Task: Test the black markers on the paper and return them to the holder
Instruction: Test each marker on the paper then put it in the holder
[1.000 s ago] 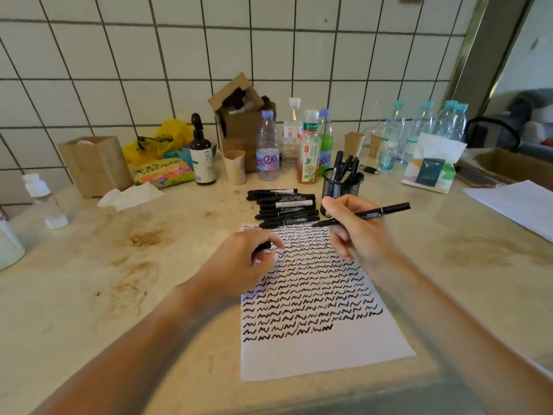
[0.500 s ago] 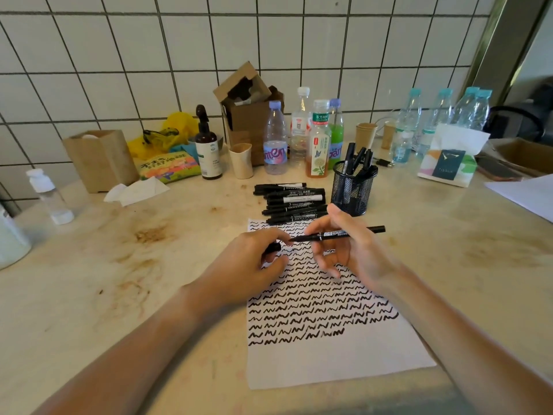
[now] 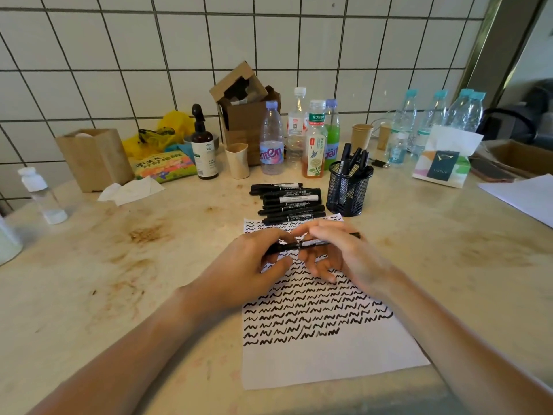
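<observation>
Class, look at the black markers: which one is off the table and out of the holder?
The marker held level over the paper by both hands; the others lie stacked on the table or stand in the holder.

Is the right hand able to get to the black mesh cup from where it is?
Probably yes. The mesh cup stands just beyond the right hand with nothing between them, though that hand's grip is busy holding a marker together with the left hand.

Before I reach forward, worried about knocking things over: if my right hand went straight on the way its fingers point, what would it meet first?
The right hand, gripping the marker, points left toward the left hand, which holds the marker's other end. That hand comes first, probably at once; depth is unclear.
</observation>
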